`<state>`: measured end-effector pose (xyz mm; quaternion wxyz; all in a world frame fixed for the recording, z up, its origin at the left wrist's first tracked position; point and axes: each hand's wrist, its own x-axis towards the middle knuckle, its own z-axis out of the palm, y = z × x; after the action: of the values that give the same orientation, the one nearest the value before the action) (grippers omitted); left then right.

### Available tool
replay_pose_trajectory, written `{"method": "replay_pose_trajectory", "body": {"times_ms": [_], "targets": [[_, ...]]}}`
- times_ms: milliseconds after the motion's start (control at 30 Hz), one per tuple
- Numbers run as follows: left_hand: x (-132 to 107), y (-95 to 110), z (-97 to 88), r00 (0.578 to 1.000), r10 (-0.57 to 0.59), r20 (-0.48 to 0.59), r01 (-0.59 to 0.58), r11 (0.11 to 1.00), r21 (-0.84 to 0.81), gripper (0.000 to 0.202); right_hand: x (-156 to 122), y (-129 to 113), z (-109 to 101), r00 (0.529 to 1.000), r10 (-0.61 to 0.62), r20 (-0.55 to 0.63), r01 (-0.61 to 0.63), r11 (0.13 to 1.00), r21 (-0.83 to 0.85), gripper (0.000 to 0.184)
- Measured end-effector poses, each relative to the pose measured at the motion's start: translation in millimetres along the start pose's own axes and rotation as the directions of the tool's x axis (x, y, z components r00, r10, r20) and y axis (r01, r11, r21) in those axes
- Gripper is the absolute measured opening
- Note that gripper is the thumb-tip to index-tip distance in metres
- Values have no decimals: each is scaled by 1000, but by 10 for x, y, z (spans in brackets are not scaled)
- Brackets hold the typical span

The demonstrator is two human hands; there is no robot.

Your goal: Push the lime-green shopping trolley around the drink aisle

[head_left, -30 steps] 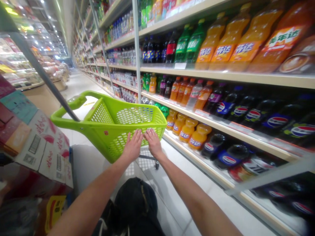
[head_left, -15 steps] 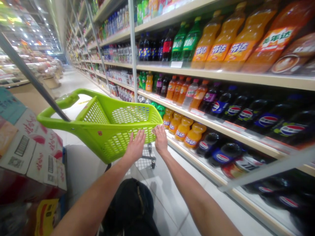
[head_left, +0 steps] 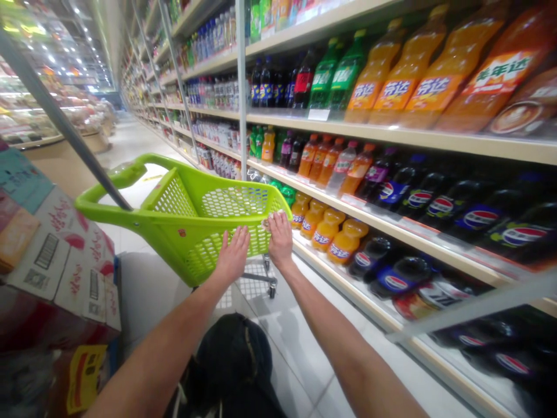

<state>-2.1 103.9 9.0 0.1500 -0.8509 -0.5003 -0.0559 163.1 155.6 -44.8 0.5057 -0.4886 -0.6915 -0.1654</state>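
A lime-green plastic shopping basket on wheels [head_left: 187, 226] stands in the aisle in front of me, its loop handle pointing away to the left. My left hand [head_left: 234, 255] lies flat against the basket's near mesh wall, fingers stretched out. My right hand [head_left: 281, 238] rests on the basket's near right corner, fingers extended over the rim. Neither hand holds anything. The basket looks empty inside.
Shelves of soft-drink bottles [head_left: 391, 139] run along the right, orange, green and dark cola ones. Stacked cartons [head_left: 52, 249] stand at the left. A grey pole [head_left: 65, 128] slants across the left. A black bag [head_left: 239, 360] hangs below me. The tiled aisle stretches ahead.
The basket has rolled a little forward and turned slightly. My right hand slid from the near wall up to the basket's right corner rim; my left hand stayed flat on the mesh.
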Motion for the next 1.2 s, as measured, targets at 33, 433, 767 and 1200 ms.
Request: {"method": "replay_pose_trajectory", "body": {"times_ms": [33, 433, 767, 1200], "targets": [[-9, -14, 1, 1000, -4, 4, 4, 1000, 0, 59, -13, -27, 46, 1000, 4, 14, -5, 1000, 10, 52], [-270, -151, 159, 998, -29, 53, 29, 1000, 8, 61, -635, -330, 260, 959, -102, 265, 77, 992, 104, 44], [-334, -350, 77, 995, -103, -8, 104, 994, 42, 60, -115, -540, 389, 985, -126, 120, 118, 991, 66, 43], [-468, -537, 50, 991, -134, -3, 134, 989, 61, 62, -202, -812, 316, 969, -184, 167, 162, 977, 135, 40]]}}
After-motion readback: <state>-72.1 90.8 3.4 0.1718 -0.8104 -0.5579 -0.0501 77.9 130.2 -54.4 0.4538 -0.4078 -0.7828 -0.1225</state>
